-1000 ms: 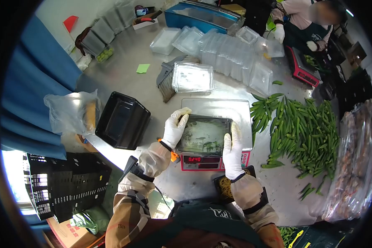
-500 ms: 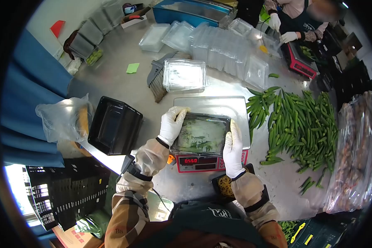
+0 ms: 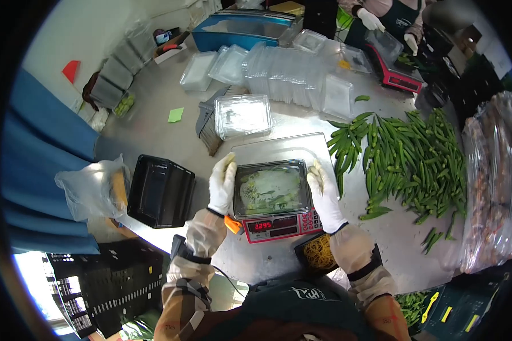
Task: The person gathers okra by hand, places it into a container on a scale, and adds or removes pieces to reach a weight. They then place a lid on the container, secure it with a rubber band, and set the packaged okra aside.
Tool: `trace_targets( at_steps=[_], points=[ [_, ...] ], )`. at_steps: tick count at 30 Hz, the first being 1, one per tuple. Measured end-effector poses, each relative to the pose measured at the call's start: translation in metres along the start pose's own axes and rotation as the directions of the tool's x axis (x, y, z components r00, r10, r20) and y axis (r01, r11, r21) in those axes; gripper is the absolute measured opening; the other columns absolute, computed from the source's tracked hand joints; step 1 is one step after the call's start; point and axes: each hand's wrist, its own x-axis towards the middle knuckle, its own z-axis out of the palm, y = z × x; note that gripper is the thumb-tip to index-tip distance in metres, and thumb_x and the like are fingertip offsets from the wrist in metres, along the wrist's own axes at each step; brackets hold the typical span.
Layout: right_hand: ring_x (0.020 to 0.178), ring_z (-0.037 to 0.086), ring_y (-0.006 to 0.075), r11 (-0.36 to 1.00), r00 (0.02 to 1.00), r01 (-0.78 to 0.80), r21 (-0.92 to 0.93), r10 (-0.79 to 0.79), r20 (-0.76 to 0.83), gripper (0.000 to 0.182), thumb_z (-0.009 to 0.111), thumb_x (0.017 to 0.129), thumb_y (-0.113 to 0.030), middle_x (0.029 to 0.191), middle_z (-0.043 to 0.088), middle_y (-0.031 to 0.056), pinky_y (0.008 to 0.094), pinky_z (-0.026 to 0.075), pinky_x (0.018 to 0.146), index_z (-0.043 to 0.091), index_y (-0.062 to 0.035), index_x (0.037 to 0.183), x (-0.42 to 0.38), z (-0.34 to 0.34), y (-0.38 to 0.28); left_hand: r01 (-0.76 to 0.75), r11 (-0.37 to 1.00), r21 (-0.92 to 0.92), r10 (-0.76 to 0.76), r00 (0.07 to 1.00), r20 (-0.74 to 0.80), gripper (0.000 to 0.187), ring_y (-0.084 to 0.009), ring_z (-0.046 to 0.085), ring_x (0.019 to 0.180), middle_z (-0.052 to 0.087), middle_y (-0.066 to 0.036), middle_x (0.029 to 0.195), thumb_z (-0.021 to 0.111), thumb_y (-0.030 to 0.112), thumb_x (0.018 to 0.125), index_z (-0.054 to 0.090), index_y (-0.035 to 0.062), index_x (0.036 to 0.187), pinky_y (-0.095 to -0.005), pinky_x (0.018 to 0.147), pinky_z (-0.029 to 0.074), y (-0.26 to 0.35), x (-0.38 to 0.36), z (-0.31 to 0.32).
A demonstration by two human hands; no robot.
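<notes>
A black tray with a clear lid (image 3: 272, 189), fogged inside with green pods showing, rests on the red-trimmed weighing scale (image 3: 255, 238). The scale's red digits are lit. At the tray's left edge is my left hand (image 3: 222, 184), white-gloved, its fingers extended and pointing away from me. My right hand (image 3: 326, 193), gloved too, lies along the right edge with loosely bent fingers apart. Neither hand is wrapped round the tray. Orange-handled tool (image 3: 233, 225) lies by the scale's left front corner.
Okra pods (image 3: 409, 165) are heaped at right, beside plastic-wrapped bundles (image 3: 491, 187). Stacked black trays (image 3: 160, 190) stand at left. Clear lids (image 3: 284, 74) and a grey brush (image 3: 209, 126) lie behind. Rubber bands (image 3: 318, 252) fill a tray in front. A co-worker handles a second scale (image 3: 401, 82).
Both hands have loosened from the lidded tray's sides, and it now sits on the scale. The digits have changed. The co-worker's hands have moved apart, and my view has shifted slightly.
</notes>
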Motion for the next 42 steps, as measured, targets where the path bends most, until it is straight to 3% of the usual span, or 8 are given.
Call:
trace_targets(
  at_steps=[5,11,14,18,23,26,32,42],
  points=[
    [0.099,0.063,0.0194,0.935,0.988,-0.071,-0.347,0.018,-0.154,0.037,0.055,0.099,-0.027,0.107,0.069,0.0140,0.0286,0.046,0.090,0.062,0.0044,0.118,0.031,0.012,-0.029,0.468,0.814,-0.343,-0.445,0.883,0.149,0.026,-0.0143,0.063,0.091,0.067,-0.007,0.102,0.054,0.019,0.099,0.062,-0.0004,0.115,-0.0267,0.082,0.051,-0.005,-0.003,-0.016],
    [0.078,0.064,0.0164,0.887,0.889,-0.458,0.058,0.457,0.036,0.023,0.065,0.093,-0.024,0.091,0.069,0.0060,0.0300,0.050,0.071,0.068,-0.0030,0.103,0.060,0.010,-0.006,0.746,0.448,-0.493,-0.595,0.660,0.458,0.023,-0.0208,0.064,0.089,0.066,-0.009,0.101,0.053,0.020,0.100,0.061,-0.0002,0.109,-0.0343,0.081,0.054,-0.028,0.014,-0.027],
    [0.077,0.063,0.0141,0.718,0.869,-0.488,0.496,0.452,0.199,0.018,0.066,0.092,-0.021,0.090,0.068,0.0030,0.0281,0.050,0.069,0.067,-0.0075,0.103,0.074,0.006,0.033,0.836,0.322,-0.445,-0.575,0.546,0.609,0.028,-0.0254,0.062,0.101,0.063,-0.015,0.112,0.049,0.019,0.101,0.056,-0.0047,0.115,-0.0389,0.092,0.051,-0.027,0.021,-0.034],
    [0.079,0.061,0.0098,0.643,0.820,-0.567,0.515,0.502,0.275,0.022,0.066,0.092,-0.023,0.094,0.068,0.0016,0.0252,0.048,0.070,0.068,-0.0034,0.103,0.072,0.000,0.014,0.861,0.166,-0.482,-0.599,0.476,0.644,0.024,-0.0231,0.063,0.095,0.065,-0.013,0.106,0.051,0.019,0.101,0.058,-0.0026,0.110,-0.0371,0.089,0.052,-0.004,0.019,-0.028],
    [0.072,0.058,0.0109,0.791,0.823,-0.567,0.230,0.537,0.186,0.022,0.066,0.092,-0.026,0.082,0.066,0.0012,0.0276,0.046,0.064,0.069,-0.0058,0.099,0.079,0.003,0.025,0.834,0.507,-0.218,-0.707,0.547,0.448,0.023,-0.0173,0.064,0.072,0.065,-0.006,0.084,0.056,0.025,0.098,0.061,0.0028,0.102,-0.0309,0.066,0.054,-0.031,0.021,-0.033],
    [0.066,0.056,0.0105,0.830,0.960,-0.218,-0.514,0.278,0.042,0.024,0.066,0.092,-0.027,0.084,0.065,0.0014,0.0285,0.046,0.060,0.067,-0.0057,0.102,0.074,-0.005,0.021,0.742,0.671,0.003,-0.668,0.602,0.437,0.026,-0.0159,0.063,0.066,0.063,-0.005,0.077,0.059,0.029,0.097,0.060,0.0037,0.100,-0.0288,0.058,0.053,0.007,0.016,-0.037],
    [0.072,0.064,0.0157,0.932,0.915,-0.360,0.044,0.343,0.213,0.026,0.062,0.095,-0.021,0.096,0.066,0.0041,0.0276,0.052,0.059,0.059,-0.0053,0.116,-0.015,-0.045,0.004,0.681,0.716,-0.154,-0.569,0.696,0.438,0.020,-0.0199,0.067,0.076,0.063,-0.007,0.084,0.060,0.020,0.096,0.056,0.0014,0.102,-0.0322,0.068,0.058,0.018,-0.062,-0.068],
    [0.083,0.059,0.0175,0.405,0.818,-0.571,0.714,0.355,0.453,0.030,0.057,0.095,-0.005,0.098,0.060,0.0056,0.0339,0.052,0.078,0.055,0.0032,0.124,-0.064,-0.035,0.049,0.672,0.270,-0.690,-0.511,0.707,0.489,0.025,-0.0214,0.062,0.099,0.061,-0.006,0.101,0.065,0.005,0.089,0.055,0.0059,0.112,-0.0420,0.098,0.048,0.009,-0.134,-0.051]
  ],
)
